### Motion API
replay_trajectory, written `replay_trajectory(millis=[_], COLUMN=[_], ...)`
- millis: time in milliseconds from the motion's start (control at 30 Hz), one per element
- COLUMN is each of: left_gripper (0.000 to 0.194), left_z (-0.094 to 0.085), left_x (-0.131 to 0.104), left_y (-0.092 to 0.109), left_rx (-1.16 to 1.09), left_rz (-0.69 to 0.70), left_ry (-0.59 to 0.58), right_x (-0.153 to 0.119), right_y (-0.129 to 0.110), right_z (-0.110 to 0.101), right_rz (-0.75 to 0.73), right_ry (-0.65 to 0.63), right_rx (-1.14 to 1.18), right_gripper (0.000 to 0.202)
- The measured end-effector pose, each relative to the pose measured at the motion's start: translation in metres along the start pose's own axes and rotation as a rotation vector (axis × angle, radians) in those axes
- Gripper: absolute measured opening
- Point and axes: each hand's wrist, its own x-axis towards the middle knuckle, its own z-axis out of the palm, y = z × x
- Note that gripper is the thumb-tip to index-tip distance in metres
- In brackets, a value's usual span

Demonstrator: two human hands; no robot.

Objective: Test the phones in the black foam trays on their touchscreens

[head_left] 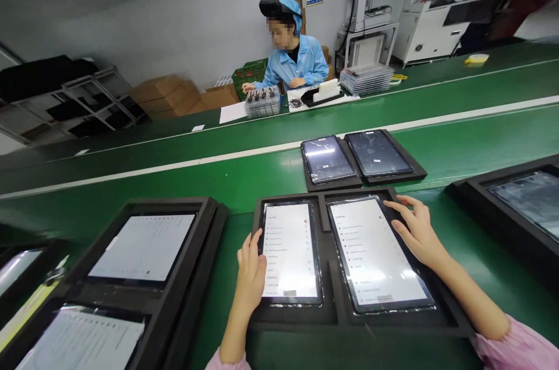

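Note:
Two lit tablets lie side by side in a black foam tray (327, 316). Their white screens show lists with a switch at the top. My left hand (251, 268) rests at the left edge of the left tablet (290, 253), fingers extended along the tray's side. Over the right edge of the right tablet (378, 250) is my right hand (413, 227), fingers spread near its upper corner. Neither hand grips anything. Whether the fingertips press on the tablets is hard to tell.
Dark-screened tablets (329, 160) in foam trays lie beyond on the green belt (253, 183). More trays stand left (163, 300) and right (515, 218). A person (301, 61) in blue sits across the belt, beside stacked clear trays (367, 78).

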Motion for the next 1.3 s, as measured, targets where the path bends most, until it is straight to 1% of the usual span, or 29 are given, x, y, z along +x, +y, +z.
replay_trajectory(millis=[100, 167, 233, 333, 433, 500, 567, 700, 767, 900, 967, 1067, 1133, 1167, 1233, 1300], left_gripper=[0.063, 0.063, 0.064, 0.062, 0.058, 0.055, 0.054, 0.054, 0.053, 0.050, 0.053, 0.064, 0.064, 0.062, 0.057, 0.055], left_z=[0.003, 0.005, 0.006, 0.008, 0.008, 0.008, 0.007, 0.007, 0.006, 0.004, 0.003, 0.003, 0.005, 0.006, 0.007, 0.008], left_x=[-0.003, -0.004, -0.004, -0.004, -0.005, -0.005, -0.006, -0.008, -0.008, -0.009, -0.010, -0.009, -0.009, -0.008, -0.007, -0.005], left_y=[0.001, 0.000, 0.000, 0.004, 0.011, 0.014, 0.015, 0.016, 0.018, 0.024, 0.025, 0.024, 0.020, 0.018, 0.011, 0.004], left_rx=[-0.028, -0.034, -0.013, 0.058, 0.115, 0.130, 0.127, 0.117, 0.141, 0.184, 0.167, 0.082, -0.001, -0.043, -0.107, -0.129], left_rz=[0.063, 0.084, 0.062, -0.012, -0.061, -0.080, -0.093, -0.096, -0.088, -0.044, -0.047, -0.062, -0.086, -0.121, -0.215, -0.279], left_ry=[0.021, 0.033, 0.043, 0.045, 0.011, -0.008, -0.017, -0.043, -0.067, -0.147, -0.160, -0.128, -0.077, -0.051, -0.021, -0.024], right_x=[-0.001, -0.004, -0.007, -0.007, -0.007, -0.007, -0.008, -0.009, -0.010, -0.012, -0.013, -0.013, -0.013, -0.013, -0.013, -0.016], right_y=[-0.004, -0.013, -0.024, -0.037, -0.040, -0.037, -0.034, -0.030, -0.031, -0.040, -0.045, -0.049, -0.048, -0.046, -0.038, -0.026], right_z=[-0.005, -0.010, -0.013, -0.016, -0.016, -0.015, -0.015, -0.018, -0.020, -0.019, -0.017, -0.011, -0.009, -0.008, -0.009, -0.013], right_rz=[-0.048, -0.140, -0.276, -0.489, -0.591, -0.610, -0.618, -0.597, -0.590, -0.644, -0.697, -0.768, -0.778, -0.769, -0.738, -0.668], right_ry=[-0.002, -0.032, -0.073, -0.149, -0.230, -0.258, -0.257, -0.199, -0.185, -0.224, -0.271, -0.367, -0.420, -0.433, -0.427, -0.382], right_rx=[-0.037, -0.062, -0.082, -0.084, -0.064, -0.044, -0.022, -0.001, -0.009, -0.062, -0.088, -0.070, -0.033, -0.014, 0.027, 0.086], right_gripper=[0.037, 0.035, 0.033, 0.031, 0.033, 0.037, 0.042, 0.056, 0.060, 0.063, 0.061, 0.062, 0.067, 0.068, 0.061, 0.050])
